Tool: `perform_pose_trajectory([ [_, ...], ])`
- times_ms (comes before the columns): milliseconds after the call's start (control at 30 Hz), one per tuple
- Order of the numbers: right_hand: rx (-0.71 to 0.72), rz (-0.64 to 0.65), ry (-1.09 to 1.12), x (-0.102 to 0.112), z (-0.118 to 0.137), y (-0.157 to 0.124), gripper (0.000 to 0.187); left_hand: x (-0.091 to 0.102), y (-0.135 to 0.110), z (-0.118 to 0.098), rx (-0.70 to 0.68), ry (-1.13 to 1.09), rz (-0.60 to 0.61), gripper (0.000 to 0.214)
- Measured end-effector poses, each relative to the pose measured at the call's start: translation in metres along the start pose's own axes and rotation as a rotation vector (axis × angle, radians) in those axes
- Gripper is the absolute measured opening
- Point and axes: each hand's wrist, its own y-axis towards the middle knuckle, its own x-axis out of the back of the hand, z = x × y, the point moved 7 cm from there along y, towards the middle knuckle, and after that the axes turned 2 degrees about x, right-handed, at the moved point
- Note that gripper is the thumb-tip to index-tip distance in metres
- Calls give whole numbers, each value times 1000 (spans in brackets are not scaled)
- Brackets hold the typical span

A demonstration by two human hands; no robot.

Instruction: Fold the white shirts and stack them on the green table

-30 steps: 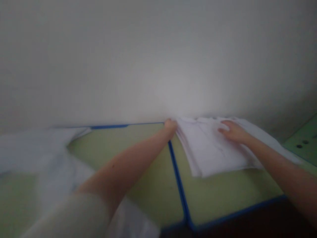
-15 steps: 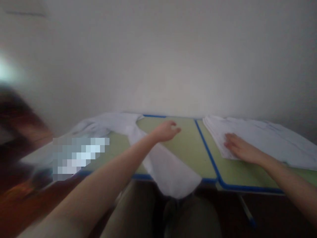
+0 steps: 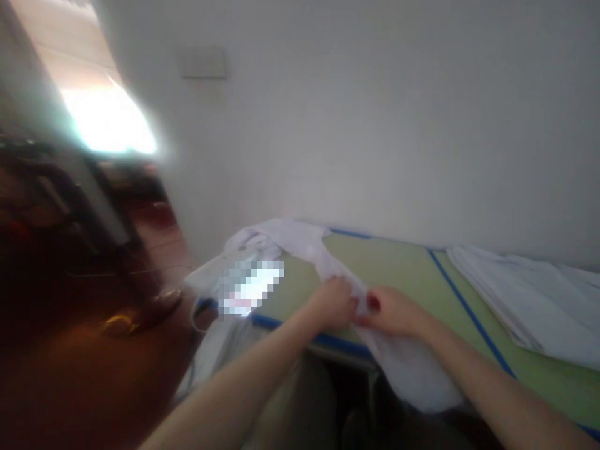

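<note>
A long strip of white garment (image 3: 412, 375) runs from a bunched white heap (image 3: 281, 234) at the back left across the table and hangs over the front edge. My left hand (image 3: 335, 303) has its fingers curled onto the strip near its middle. Just beside it, my right hand (image 3: 394, 310) pinches the same strip, thumb and fingers rounded toward each other. The fingertips of both hands almost meet on the fabric. Some blur hides the exact grip.
The green table (image 3: 394, 256) has blue edging and a seam on the right. Flat folded white cloths (image 3: 544, 306) lie beyond that seam. At the left corner are a white object (image 3: 210, 273) and a bright blurred-out patch (image 3: 253, 290). A wall (image 3: 356, 125) stands behind.
My right hand has left the folded cloths and come left to the white strip. My left hand has lowered onto the strip and closed. The view has turned left.
</note>
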Motion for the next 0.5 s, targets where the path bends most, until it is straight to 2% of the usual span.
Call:
perform_pose_trajectory([
  [133,16,-47,-61,-16,15,-11,31,1,4,-11,-84,-85,-31,29],
  [233,-21,-65,-122,-18,3,-16,25,3,8,-15,-103,-222,-31,30],
  [300,-69,-43,-165,-13,-16,-19,25,3,7,-11,-74,-297,-30,34],
  [400,-155,-29,-128,16,-62,-27,28,-1,4,-1,-5,-323,-27,54],
  [467,-248,-69,12,47,-103,-38,32,-4,2,6,55,-293,-28,63],
  [500,-320,-136,76,67,-126,-45,33,-5,2,11,93,-269,-34,64],
])
